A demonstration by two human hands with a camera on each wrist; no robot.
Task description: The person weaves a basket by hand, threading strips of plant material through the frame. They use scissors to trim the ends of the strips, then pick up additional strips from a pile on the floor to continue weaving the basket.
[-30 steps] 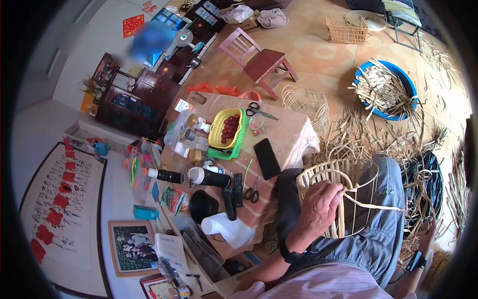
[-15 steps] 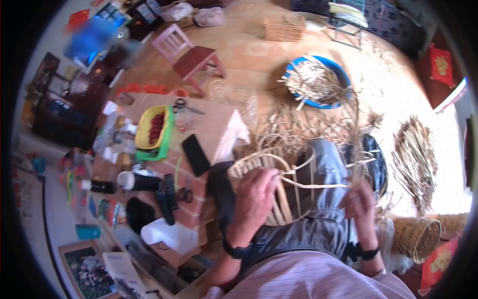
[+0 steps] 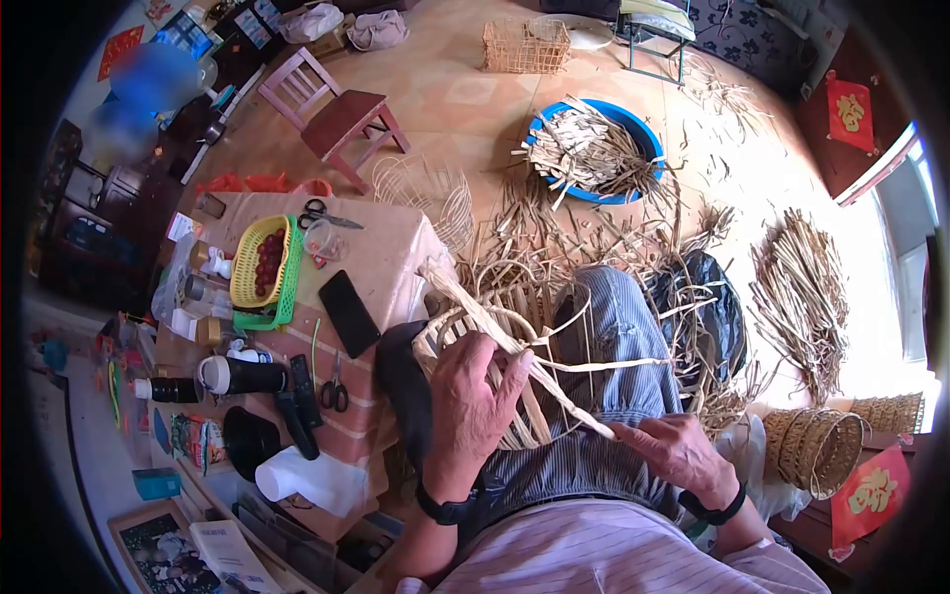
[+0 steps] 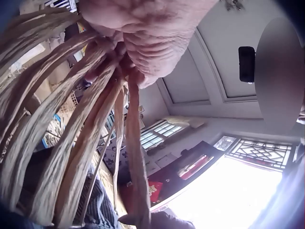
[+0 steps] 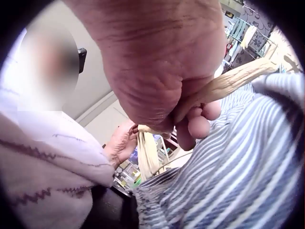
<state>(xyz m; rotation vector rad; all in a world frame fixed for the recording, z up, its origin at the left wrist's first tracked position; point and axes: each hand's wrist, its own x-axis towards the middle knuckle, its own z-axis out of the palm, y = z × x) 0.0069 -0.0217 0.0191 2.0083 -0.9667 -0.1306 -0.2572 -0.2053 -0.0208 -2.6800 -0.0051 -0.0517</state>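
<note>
A partly woven basket frame (image 3: 534, 421) with pale ribs rests on the person's lap. My left hand (image 3: 473, 401) pinches a long pale strip (image 3: 475, 312) against the rim, the strip's loose end reaching up and left past the fingers. Down to the right, my right hand (image 3: 683, 453) grips the strip's other end, so it runs between both hands. A thinner strip (image 3: 614, 365) sticks out rightward from the frame. In the left wrist view the ribs (image 4: 57, 143) fan out under the left hand (image 4: 143, 38); in the right wrist view the right hand (image 5: 157, 67) has its fingers curled round the strip (image 5: 233, 83).
On the table (image 3: 396, 238) at left are a phone (image 3: 349, 313), scissors (image 3: 334, 384), a yellow basket of red fruit (image 3: 259, 262) and bottles. A blue basin of strips (image 3: 648, 148), loose straw, a black bag (image 3: 717, 307), woven baskets (image 3: 836, 450) and a chair (image 3: 341, 119) stand around.
The right hand has come in from the right and grips a strip that now crosses the frame. The left hand has stayed at the rim. The head view has swung rightward.
</note>
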